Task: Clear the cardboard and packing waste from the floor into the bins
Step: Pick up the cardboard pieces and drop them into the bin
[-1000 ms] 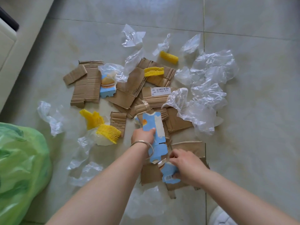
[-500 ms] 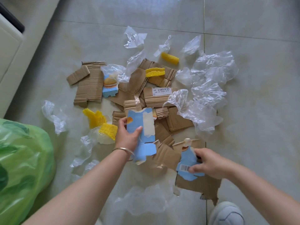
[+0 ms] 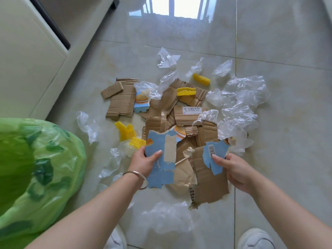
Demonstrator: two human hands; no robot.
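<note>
Pickup step under way. Your left hand [image 3: 143,163] grips a blue printed cardboard sheet [image 3: 161,159]; your right hand [image 3: 233,169] pinches a blue-labelled cardboard piece [image 3: 210,178]. Both are lifted above the floor [image 3: 287,159] pile. Next, likely: carry both left to the green bag [image 3: 36,168].

A blue-faced card piece [image 3: 161,159] is gripped by the left hand [image 3: 143,162], thumb across its face, and held above the floor [image 3: 287,159]. A second brown piece [image 3: 208,178], with a blue barcoded patch, is pinched at its right edge by the right hand [image 3: 233,169]. A bangle [image 3: 138,177] is worn on the left wrist. Beyond the hands, a cardboard heap [image 3: 179,112] is spread on the tiles, with clear plastic film [image 3: 240,101] to its right and yellow foam netting [image 3: 127,133] to its left. A green bag [image 3: 36,168] is seen at the left edge, white shoes [image 3: 255,239] at the bottom.
</note>
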